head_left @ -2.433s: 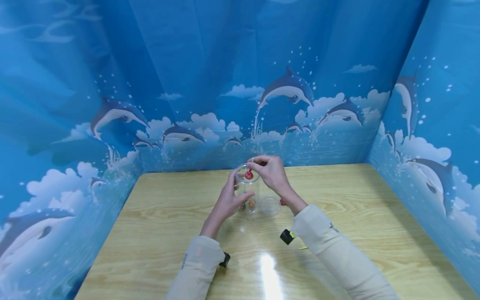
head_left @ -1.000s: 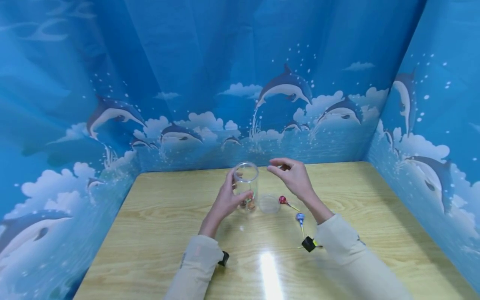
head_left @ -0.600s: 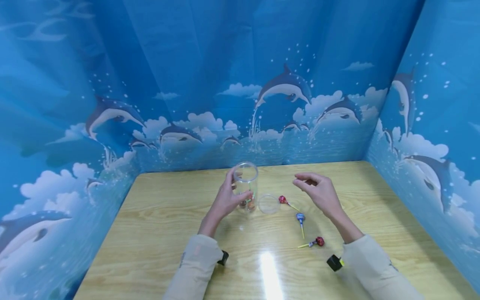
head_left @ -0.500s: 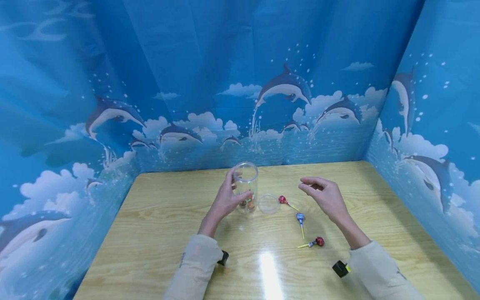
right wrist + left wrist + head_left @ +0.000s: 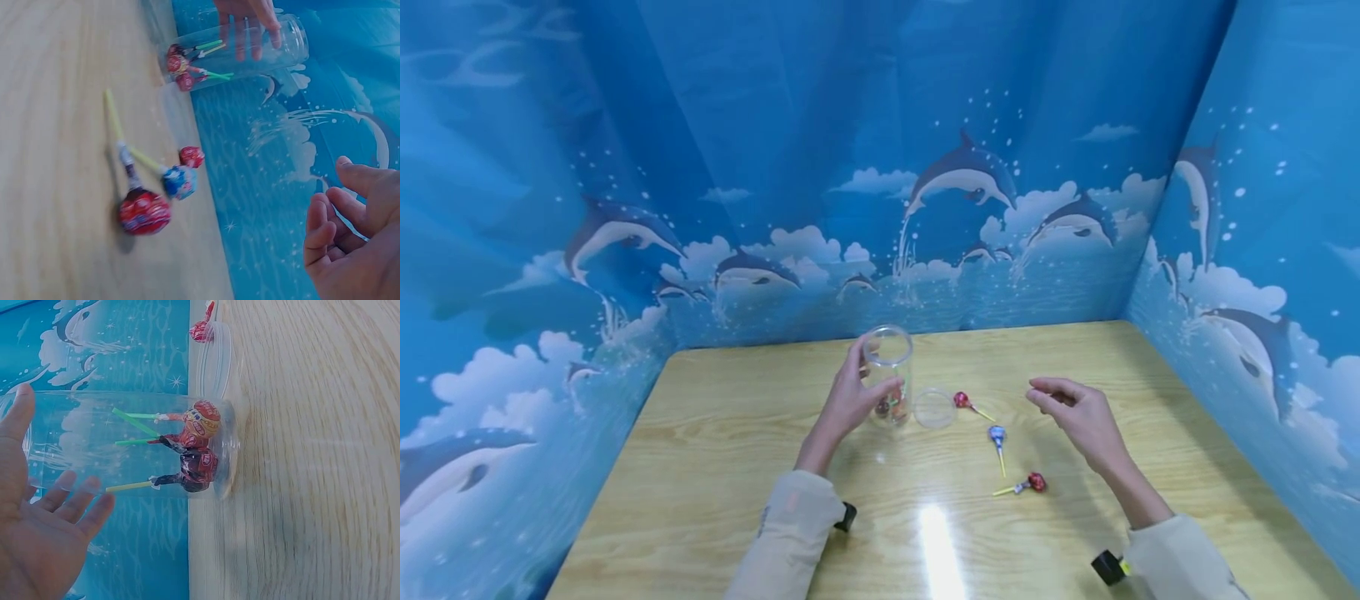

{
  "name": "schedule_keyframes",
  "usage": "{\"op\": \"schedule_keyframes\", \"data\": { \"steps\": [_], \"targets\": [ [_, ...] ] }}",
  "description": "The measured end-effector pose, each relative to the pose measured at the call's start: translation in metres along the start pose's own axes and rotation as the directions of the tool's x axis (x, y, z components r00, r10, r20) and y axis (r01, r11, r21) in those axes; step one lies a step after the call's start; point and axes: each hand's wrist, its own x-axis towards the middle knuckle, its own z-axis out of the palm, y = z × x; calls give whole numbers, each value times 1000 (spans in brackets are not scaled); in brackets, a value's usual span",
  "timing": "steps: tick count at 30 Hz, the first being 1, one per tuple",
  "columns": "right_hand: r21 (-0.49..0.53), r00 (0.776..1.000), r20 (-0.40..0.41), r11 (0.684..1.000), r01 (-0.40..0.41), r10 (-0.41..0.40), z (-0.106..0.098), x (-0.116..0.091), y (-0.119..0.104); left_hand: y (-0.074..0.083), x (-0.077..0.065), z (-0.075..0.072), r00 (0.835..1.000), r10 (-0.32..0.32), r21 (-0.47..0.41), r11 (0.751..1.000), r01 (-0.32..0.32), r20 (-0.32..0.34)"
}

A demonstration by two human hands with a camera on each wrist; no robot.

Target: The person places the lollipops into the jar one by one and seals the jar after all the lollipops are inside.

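Observation:
A clear plastic jar stands upright on the table without its lid, and my left hand grips its side, thumb and fingers around the wall. Several wrapped lollipops lie at the bottom of the jar, their green and yellow sticks pointing up. Over the right part of the table hovers my right hand, fingers loosely bent and holding nothing. Nearest to it on the table are a red lollipop with a yellow stick, a blue lollipop and another red lollipop.
A clear round lid lies flat just right of the jar. Behind the wooden table and at both sides hangs a blue curtain printed with dolphins. Light glares off the table's front.
The right hand let a red lollipop down into the jar, then moved right and toward the front, with nothing in its fingers. The left hand kept its hold on the jar.

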Motion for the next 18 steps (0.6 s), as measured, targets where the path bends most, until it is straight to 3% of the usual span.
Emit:
{"op": "schedule_keyframes", "data": {
  "steps": [10, 18],
  "targets": [
    [-24, 999, 30, 999, -42, 43, -1, -19, 16, 2, -1, 1, 1000, 4, 6, 1000, -4, 2],
    [-118, 999, 46, 993, -8, 13, 2, -35, 28, 3, -1, 2, 1000, -8, 1, 1000, 8, 3]
  ]
}}
